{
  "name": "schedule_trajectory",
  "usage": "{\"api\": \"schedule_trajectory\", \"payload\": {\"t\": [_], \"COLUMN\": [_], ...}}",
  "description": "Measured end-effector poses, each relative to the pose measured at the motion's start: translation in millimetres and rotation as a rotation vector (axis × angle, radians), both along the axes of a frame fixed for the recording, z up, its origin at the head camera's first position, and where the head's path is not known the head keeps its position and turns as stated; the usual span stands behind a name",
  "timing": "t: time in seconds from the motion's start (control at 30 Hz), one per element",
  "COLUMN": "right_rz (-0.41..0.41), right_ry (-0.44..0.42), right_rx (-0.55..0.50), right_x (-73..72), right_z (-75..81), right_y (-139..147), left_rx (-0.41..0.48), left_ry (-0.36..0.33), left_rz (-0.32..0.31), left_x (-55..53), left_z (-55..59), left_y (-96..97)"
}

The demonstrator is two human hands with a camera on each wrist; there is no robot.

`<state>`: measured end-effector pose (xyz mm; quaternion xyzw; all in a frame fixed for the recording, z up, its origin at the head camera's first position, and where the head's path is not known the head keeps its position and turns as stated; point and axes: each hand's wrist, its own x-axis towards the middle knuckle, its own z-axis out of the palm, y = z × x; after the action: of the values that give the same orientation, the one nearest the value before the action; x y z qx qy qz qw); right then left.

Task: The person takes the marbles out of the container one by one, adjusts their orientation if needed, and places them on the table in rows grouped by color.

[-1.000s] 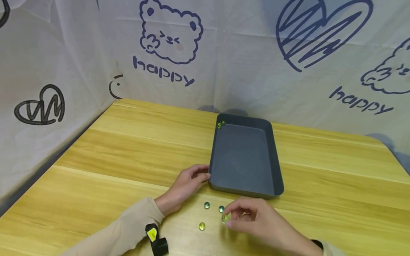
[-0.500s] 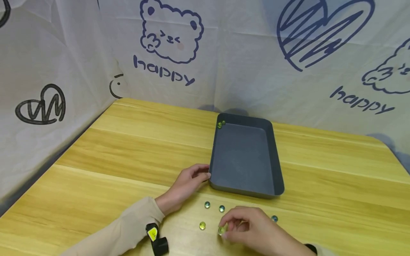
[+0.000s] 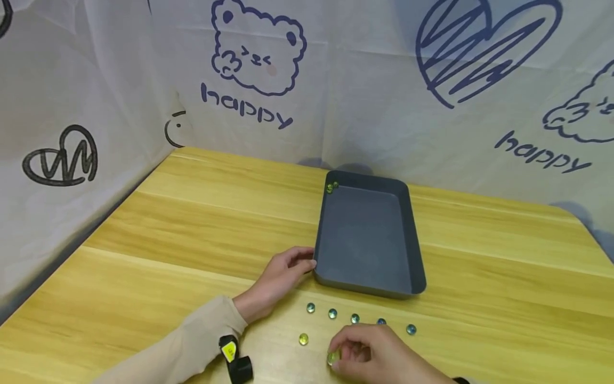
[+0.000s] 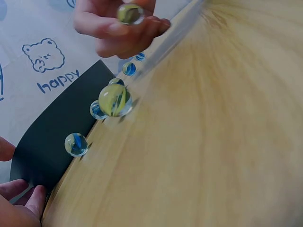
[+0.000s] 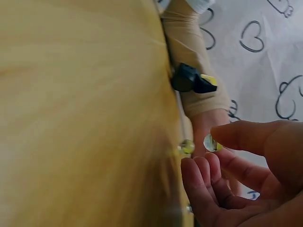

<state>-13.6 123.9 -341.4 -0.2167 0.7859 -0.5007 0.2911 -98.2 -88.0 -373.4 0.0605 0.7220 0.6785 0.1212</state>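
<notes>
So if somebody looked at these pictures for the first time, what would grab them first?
Probably the dark tray on the table, with the left hand touching its near left side. Next, the row of five bluish marbles before it, and the right hand pinching a yellow marble. Behind, the big bear drawing and heart stand out on the white cloth.

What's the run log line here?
right hand: pinches yellow marble | left hand: touches tray | table: five bluish marbles in row, another yellow marble | tray: two marbles, far-left corner
</notes>
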Motion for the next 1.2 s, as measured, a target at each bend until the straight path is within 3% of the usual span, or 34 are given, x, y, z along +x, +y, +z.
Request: {"api": "schedule_trajectory", "payload": {"t": [0.17,0.47,0.8,1.2], "right_rz": [-0.022,-0.06,-0.027,-0.027], "right_ry": [-0.013,0.093,0.247,0.247], "right_rx": [-0.001,0.072,0.113,0.154], "right_x": [2.9,4.5,2.4,2.2], "right_z": [-5.4,-7.2,-6.9,-9.0], "right_y": [-3,-7,-9,-12], "left_rx": [0.003,-0.003,-0.021,-0.018], "left_ry": [0.0,0.003,0.0,-0.015], "left_rz": [0.0,0.002,0.024,0.016], "left_x": [0.2,-0.4,-1.7,-0.2], "left_z": [1.7,2.0,1.8,2.6], "left_y": [0.7,1.2,1.8,1.6]}}
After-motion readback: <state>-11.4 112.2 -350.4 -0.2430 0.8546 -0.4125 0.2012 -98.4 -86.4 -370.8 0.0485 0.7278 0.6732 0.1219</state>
